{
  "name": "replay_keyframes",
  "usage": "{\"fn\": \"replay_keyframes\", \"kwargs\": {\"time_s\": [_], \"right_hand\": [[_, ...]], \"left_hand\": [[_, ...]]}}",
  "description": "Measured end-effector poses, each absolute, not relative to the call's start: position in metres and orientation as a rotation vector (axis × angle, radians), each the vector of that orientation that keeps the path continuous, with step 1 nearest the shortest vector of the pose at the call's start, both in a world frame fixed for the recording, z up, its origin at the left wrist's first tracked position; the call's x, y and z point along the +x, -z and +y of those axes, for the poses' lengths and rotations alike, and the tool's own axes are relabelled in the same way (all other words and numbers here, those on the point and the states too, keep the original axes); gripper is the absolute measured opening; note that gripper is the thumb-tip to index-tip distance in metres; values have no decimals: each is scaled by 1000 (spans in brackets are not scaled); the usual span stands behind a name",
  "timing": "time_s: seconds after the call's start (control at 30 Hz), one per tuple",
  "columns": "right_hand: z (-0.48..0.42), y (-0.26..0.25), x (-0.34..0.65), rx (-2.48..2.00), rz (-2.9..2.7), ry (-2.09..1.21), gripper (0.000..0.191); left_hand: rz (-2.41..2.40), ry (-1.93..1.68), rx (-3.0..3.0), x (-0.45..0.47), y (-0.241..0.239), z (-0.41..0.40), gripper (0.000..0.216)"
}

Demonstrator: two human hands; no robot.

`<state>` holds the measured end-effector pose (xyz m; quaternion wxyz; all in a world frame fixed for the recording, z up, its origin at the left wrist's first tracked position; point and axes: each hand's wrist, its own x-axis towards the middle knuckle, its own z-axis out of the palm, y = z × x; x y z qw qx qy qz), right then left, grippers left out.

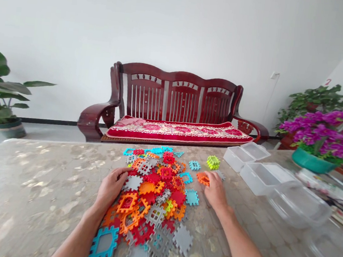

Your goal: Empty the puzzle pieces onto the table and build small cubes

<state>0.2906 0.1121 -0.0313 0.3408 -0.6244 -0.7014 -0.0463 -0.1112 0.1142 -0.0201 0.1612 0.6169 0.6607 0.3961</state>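
Note:
A heap of interlocking plastic tiles (152,189) in red, orange, grey, blue and lime spreads over the table in front of me. My left hand (112,185) rests against the heap's left edge, its fingers reaching over the border beside a grey tile (133,183); nothing shows in its grasp. To the right of the heap, my right hand (215,189) pinches an orange tile (203,178) low over the table. Just beyond it is a small stack of lime tiles (213,162). A grey tile (220,175) lies partly hidden behind the right hand.
Clear plastic boxes (257,179) stand open on the right of the table (44,184), with transparent lids (301,203) nearby. Purple flowers in a teal pot (313,161) sit at the far right. A wooden bench (96,118) is behind the table.

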Motion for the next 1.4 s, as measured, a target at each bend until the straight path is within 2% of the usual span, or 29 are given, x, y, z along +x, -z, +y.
{"fn": "replay_keyframes", "kwargs": {"time_s": [0.37, 0.5, 0.7, 1.03, 1.4], "right_hand": [[105, 32, 294, -1653, -1765, 19, 50], [96, 22, 290, -1684, -1791, 71, 40], [86, 14, 279, -1784, -1891, 122, 49], [100, 17, 287, -1686, -1789, 236, 46], [110, 15, 279, -1696, -1789, 216, 48]], "left_hand": [[1882, -1112, 1740, -111, 19, 114, 40], [1875, -1114, 1754, -113, 21, 115, 39], [1878, -1119, 1757, -112, 20, 115, 39], [1887, -1095, 1765, -113, 22, 116, 40], [1892, -1099, 1751, -111, 19, 114, 39]]}}
